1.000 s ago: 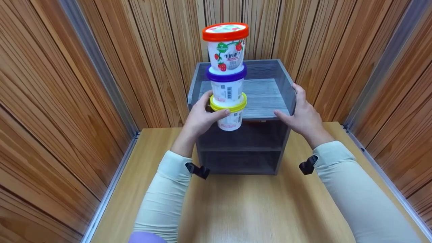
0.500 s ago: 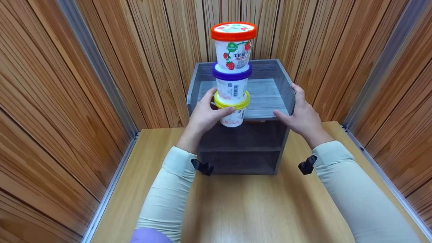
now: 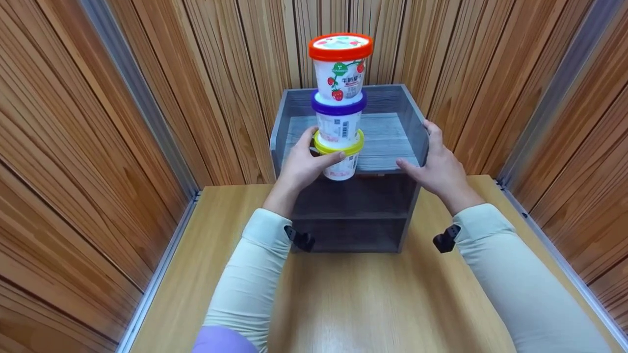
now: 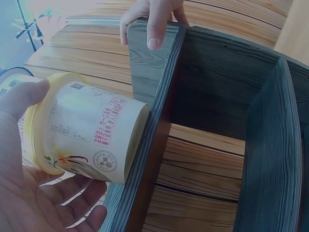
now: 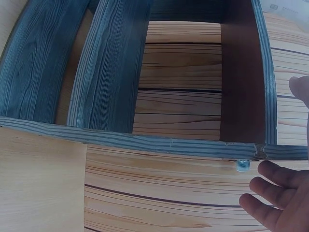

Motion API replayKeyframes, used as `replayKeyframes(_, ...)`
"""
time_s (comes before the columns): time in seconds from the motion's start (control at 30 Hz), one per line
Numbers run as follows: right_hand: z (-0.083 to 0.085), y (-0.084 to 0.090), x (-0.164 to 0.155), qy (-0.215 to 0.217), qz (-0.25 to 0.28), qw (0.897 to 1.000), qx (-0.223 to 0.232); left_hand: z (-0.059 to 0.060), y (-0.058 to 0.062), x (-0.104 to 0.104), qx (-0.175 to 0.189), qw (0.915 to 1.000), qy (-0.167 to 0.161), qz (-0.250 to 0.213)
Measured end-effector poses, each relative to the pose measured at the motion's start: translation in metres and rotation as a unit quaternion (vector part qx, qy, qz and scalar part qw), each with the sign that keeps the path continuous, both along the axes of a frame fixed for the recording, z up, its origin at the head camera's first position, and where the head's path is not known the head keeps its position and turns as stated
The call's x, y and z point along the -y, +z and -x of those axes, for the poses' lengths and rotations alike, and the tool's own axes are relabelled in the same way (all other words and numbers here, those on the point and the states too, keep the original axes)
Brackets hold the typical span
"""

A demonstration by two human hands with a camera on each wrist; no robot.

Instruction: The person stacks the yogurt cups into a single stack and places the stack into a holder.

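My left hand (image 3: 306,164) grips a yellow-lidded cup (image 3: 340,164), the lowest of a stack of three. On it stand a purple-lidded cup (image 3: 338,122) and a red-lidded strawberry cup (image 3: 340,73). The stack hangs upright at the front edge of a grey wooden shelf (image 3: 387,137). In the left wrist view the yellow-lidded cup (image 4: 87,140) lies across my left hand (image 4: 29,203), close to the shelf (image 4: 212,96). My right hand (image 3: 436,164) holds the shelf's right wall, thumb in front and fingers (image 4: 152,19) over the edge.
The shelf stands at the back of a light wooden table (image 3: 353,304), with open compartments below its top tray. Wood-panelled walls close in on the left, right and back. In the right wrist view the shelf (image 5: 111,82) fills the frame beside my right hand (image 5: 280,193).
My left hand has carried the stack a little to the right and farther toward the shelf's top. The right hand has stayed on the shelf's right wall.
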State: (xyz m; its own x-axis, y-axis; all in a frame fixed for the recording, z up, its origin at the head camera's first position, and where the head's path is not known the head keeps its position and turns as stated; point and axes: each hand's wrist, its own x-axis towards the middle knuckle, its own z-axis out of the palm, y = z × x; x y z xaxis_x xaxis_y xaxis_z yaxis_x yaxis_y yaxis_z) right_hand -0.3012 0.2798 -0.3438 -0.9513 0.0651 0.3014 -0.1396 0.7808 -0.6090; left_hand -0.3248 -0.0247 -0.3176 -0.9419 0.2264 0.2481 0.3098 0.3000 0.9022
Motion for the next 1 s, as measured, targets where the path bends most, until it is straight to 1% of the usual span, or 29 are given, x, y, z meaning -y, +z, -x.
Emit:
replayKeyframes(0.17,-0.006,-0.001,0.003,-0.003,0.002,1.0,-0.005,-0.001,0.0,-0.001,0.002,0.9999,-0.009,-0.004)
replayKeyframes(0.37,-0.015,-0.002,0.006,-0.011,0.002,1.0,-0.011,-0.002,0.001,-0.004,0.004,0.9999,-0.012,-0.003)
replayKeyframes(0.6,-0.024,-0.002,0.01,-0.019,0.006,1.0,-0.005,-0.002,-0.001,-0.005,0.01,0.9994,-0.021,-0.024)
replayKeyframes(1.0,-0.039,-0.002,0.02,-0.027,0.01,1.0,0.007,-0.009,-0.006,-0.005,0.021,0.9991,0.0,-0.037)
